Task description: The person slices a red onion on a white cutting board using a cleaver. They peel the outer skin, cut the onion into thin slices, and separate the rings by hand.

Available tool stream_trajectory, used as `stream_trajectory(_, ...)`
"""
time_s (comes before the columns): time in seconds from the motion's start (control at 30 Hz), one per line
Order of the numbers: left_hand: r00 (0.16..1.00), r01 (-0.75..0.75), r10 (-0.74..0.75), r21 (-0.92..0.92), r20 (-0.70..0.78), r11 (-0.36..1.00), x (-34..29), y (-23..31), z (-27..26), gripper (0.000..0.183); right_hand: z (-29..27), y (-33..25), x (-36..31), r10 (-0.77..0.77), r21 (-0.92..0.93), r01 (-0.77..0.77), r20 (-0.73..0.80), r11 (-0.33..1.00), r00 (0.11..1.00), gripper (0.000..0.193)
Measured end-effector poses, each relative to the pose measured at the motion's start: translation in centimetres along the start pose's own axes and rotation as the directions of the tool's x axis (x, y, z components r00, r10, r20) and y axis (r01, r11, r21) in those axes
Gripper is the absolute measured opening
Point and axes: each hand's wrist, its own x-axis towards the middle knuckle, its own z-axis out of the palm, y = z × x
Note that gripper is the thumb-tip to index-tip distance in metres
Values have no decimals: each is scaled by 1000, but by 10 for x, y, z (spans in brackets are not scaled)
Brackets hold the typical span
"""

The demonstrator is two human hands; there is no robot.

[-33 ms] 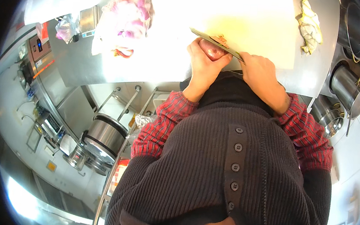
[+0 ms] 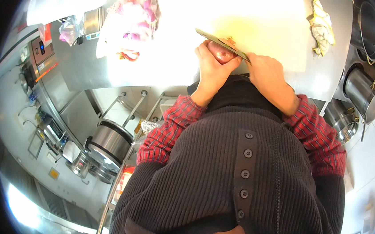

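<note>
My left hand [image 2: 212, 72] grips a glossy reddish-brown piece of food [image 2: 221, 53], which looks like meat, and holds it down on the pale cutting board [image 2: 274, 44]. My right hand [image 2: 267, 72] is closed round the handle of a knife [image 2: 223, 44]; the fingers cover the handle. The blade runs slantwise along the far side of the meat, close to my left fingers. Just beyond the blade lie a few small brownish cut bits [image 2: 229, 42]. How deep the edge sits in the meat is hidden.
A clear bag with purple and white contents [image 2: 136, 19] lies left on the steel counter [image 2: 84, 70]. A crumpled yellowish-white cloth [image 2: 322, 28] rests at the right. Steel pots [image 2: 363, 92] stand beyond the counter's right edge; a large lidded pot [image 2: 112, 139] is lower left.
The knife and my right hand have shifted slightly left along the meat. My left hand stays in place.
</note>
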Motion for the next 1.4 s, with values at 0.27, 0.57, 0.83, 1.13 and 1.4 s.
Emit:
stream_trajectory(0.27, 1000, -7, 6, 38, 21, 999, 1, -2, -7, 91, 2, 23, -12, 45, 78, -47, 30, 996, 999, 20)
stream_trajectory(0.57, 933, -307, 218, 316, 285, 898, -1, -8, -63, 92, -1, 42, -31, 61, 163, -55, -29, 985, 998, 28)
stream_trajectory(0.83, 906, -422, 213, 733, 366, 533, -10, 29, -60, 103, -6, 41, -27, 81, 194, -86, 34, 977, 996, 29)
stream_trajectory(1.13, 917, -388, 102, 797, 387, 464, 0, 46, -35, 82, -5, 43, -28, 131, 189, -131, 14, 973, 991, 30)
stream_trajectory(1.4, 795, -607, 576, 213, 193, 766, 12, 36, -40, 90, -28, 66, -16, 238, 152, -228, -55, 962, 970, 33)
